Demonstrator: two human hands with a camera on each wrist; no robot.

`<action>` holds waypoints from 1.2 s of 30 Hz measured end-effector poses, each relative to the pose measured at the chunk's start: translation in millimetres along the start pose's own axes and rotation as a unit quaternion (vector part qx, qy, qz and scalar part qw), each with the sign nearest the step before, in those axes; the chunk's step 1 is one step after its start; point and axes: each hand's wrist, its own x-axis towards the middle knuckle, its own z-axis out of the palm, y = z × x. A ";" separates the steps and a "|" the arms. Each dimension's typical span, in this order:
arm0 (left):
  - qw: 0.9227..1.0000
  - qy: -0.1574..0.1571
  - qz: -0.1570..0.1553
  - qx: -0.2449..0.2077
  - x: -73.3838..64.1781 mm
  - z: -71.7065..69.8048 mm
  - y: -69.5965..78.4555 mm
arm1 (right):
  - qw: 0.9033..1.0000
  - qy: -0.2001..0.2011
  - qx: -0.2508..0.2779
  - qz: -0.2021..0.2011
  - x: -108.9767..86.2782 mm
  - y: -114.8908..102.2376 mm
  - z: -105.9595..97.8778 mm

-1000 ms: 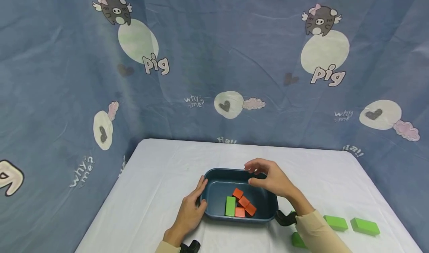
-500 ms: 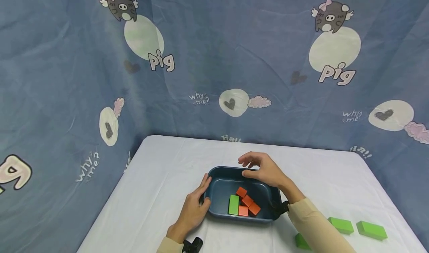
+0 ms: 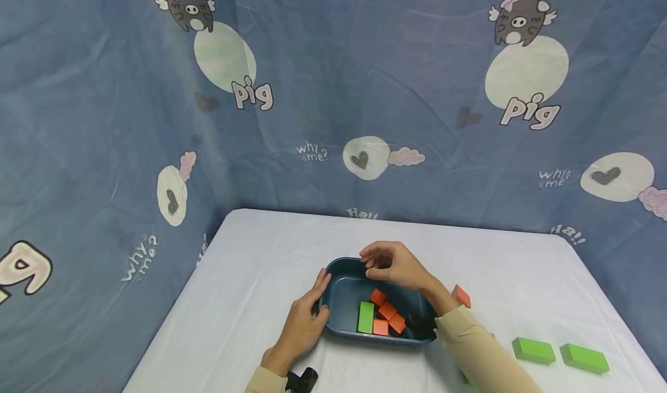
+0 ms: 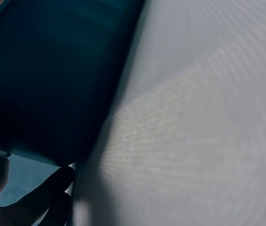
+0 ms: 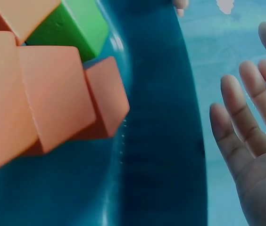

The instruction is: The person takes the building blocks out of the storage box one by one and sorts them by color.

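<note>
A dark blue rectangular bin sits on the white-covered table. Inside are a green block and several orange cubes, bunched near its front wall. My left hand rests against the bin's left end, fingers straight along the rim; the left wrist view shows its dark fingertips right at the bin's wall. Over the back of the bin is my right hand, with nothing in it. Its fingers are spread and loosely extended beyond the rim in the right wrist view.
To the right of the bin, green blocks lie on the table. One orange block shows just behind my right forearm. A blue patterned cloth hangs behind the table and along its left side.
My right hand has moved left along the bin's back rim. An orange block behind the right forearm has come into view. My left hand stays at the bin's left end.
</note>
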 end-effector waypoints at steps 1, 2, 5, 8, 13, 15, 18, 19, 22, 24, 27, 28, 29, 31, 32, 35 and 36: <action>1.000 0.001 0.001 0.002 -0.1 0.5 -0.4 | 1.000 -0.005 0.002 0.001 0.3 1.4 1.5; 1.000 0.002 0.000 0.002 -0.3 0.6 -0.5 | 1.000 -0.010 0.005 -0.001 0.7 2.3 3.0; 1.000 0.004 -0.001 0.001 -0.9 1.6 -1.4 | 1.000 -0.028 0.011 -0.001 1.5 6.1 7.7; 1.000 -0.002 -0.006 -0.006 -1.6 2.2 -2.1 | 0.999 -0.051 0.014 0.003 1.3 10.6 12.1; 1.000 -0.008 -0.011 -0.002 -2.5 3.5 -3.6 | 0.994 -0.106 0.008 0.022 0.3 15.1 16.9; 1.000 -0.008 -0.014 -0.002 -2.5 3.4 -3.6 | 0.991 -0.129 0.010 0.028 0.5 14.9 18.1; 1.000 -0.007 -0.016 -0.005 -2.1 2.7 -2.8 | 0.987 -0.154 0.013 0.035 1.3 14.3 19.2; 1.000 -0.007 -0.015 -0.006 -2.0 2.6 -2.6 | 0.986 -0.161 0.015 0.037 1.6 14.2 19.6; 1.000 -0.005 -0.010 -0.003 -1.3 2.0 -1.8 | 0.984 -0.175 0.016 0.038 1.8 15.7 21.0; 1.000 -0.001 -0.007 0.003 -1.0 1.8 -1.7 | 0.982 -0.186 0.023 0.041 2.1 16.9 22.4; 1.000 0.000 -0.007 0.004 -0.9 2.5 -1.9 | 0.978 -0.201 0.029 0.052 0.8 18.6 24.6; 1.000 0.000 -0.006 0.004 -1.0 2.8 -2.0 | 0.977 -0.205 0.029 0.057 0.4 19.0 25.2; 1.000 0.000 -0.005 0.004 -0.9 3.0 -2.1 | 0.975 -0.209 0.027 0.062 0.0 19.3 25.7; 1.000 -0.001 -0.008 -0.002 -1.0 3.1 -2.3 | 0.973 -0.216 0.021 0.072 -0.8 20.4 26.7; 1.000 -0.001 -0.008 -0.004 -1.1 3.1 -2.2 | 0.972 -0.220 0.016 0.077 -1.0 21.0 27.0; 1.000 0.001 -0.009 -0.012 -1.0 3.1 -2.2 | 0.969 -0.230 0.007 0.088 -1.2 22.6 28.0; 1.000 0.002 -0.007 -0.012 -1.0 3.3 -2.3 | 0.968 -0.233 0.005 0.091 -1.1 22.9 28.2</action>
